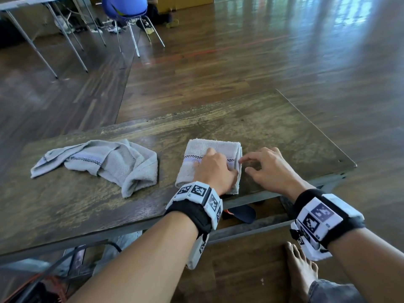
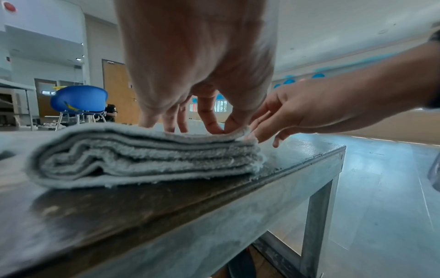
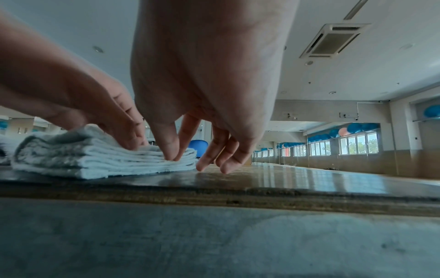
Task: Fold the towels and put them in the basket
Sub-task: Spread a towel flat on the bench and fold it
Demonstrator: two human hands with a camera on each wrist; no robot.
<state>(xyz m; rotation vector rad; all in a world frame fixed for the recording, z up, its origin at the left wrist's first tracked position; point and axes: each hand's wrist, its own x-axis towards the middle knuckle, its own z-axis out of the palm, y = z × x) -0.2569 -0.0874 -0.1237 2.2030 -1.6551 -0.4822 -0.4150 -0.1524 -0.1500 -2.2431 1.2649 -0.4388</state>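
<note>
1. My left hand [image 1: 215, 169]: fingers curled down onto the folded towel [image 1: 196, 156]; in the left wrist view thumb and forefinger pinch its top layer at the right edge.

2. My right hand [image 1: 267, 169]: fingers spread and loosely bent, holding nothing. In the right wrist view thumb and forefinger tips touch the towel's stacked edge; the other fingertips [image 3: 202, 165] hang just above the table [image 1: 273, 127].

3. Folded towel: grey, a checked band across it, several layers, lying flat near the table's near edge, at 6 o'clock of the top, under my left hand.

4. Second towel [image 1: 113, 160]: same grey, crumpled and unfolded, at 9 o'clock from the folded one, apart from it.

5. Table: worn dark wood top on a metal frame.

6. Blue chair [image 1: 124, 7]: at 11 o'clock, well beyond the table on the wooden floor [image 1: 284, 51].

7. Basket: I cannot tell where it is.
</note>
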